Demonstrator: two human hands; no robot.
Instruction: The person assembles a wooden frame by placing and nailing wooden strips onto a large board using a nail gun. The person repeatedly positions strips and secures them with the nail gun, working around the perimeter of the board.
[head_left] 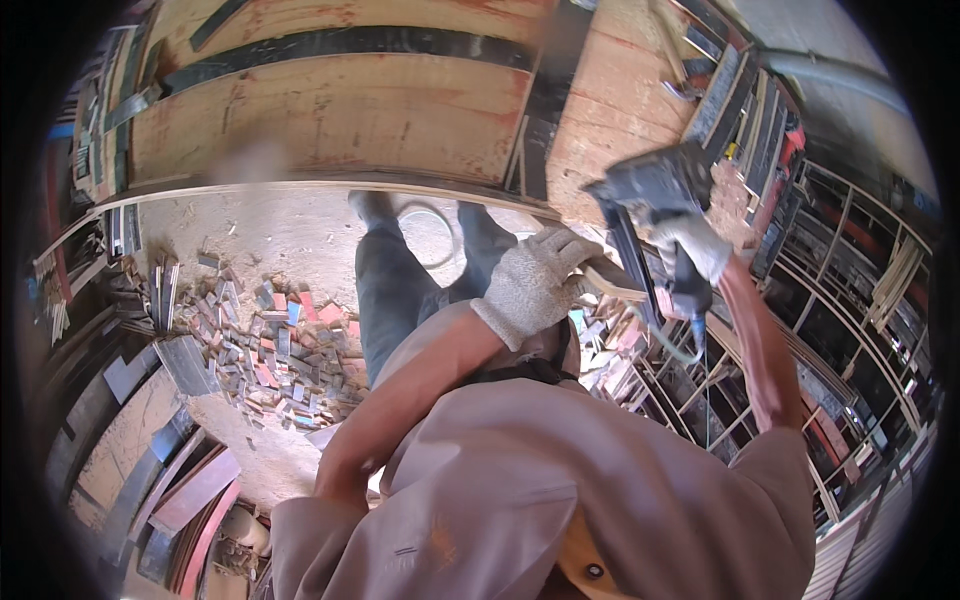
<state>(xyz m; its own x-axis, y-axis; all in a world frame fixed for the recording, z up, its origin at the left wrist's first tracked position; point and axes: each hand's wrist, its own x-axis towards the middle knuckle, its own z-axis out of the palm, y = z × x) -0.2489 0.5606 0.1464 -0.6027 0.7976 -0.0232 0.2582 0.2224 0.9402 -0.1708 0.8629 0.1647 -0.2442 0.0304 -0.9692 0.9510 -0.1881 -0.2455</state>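
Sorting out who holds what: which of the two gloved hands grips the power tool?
The right hand grips the dark nail gun by its handle. The left hand presses a thin wooden strip at the panel's edge instead.

The worktop point(330, 110) is raw plywood, matt and rough-grained, crossed by dark, smoother strips point(340, 45). Both the left hand point(530, 285) and the right hand point(695, 245) wear knitted cloth gloves, off-white and nubbly. The nail gun point(650, 195) in the right hand looks like dull grey metal, scuffed rather than shiny. The shirt point(560, 480) is soft, matt woven cloth. The wood offcuts point(270, 350) lie rough-sawn on a dusty floor point(280, 235) strewn with chips.
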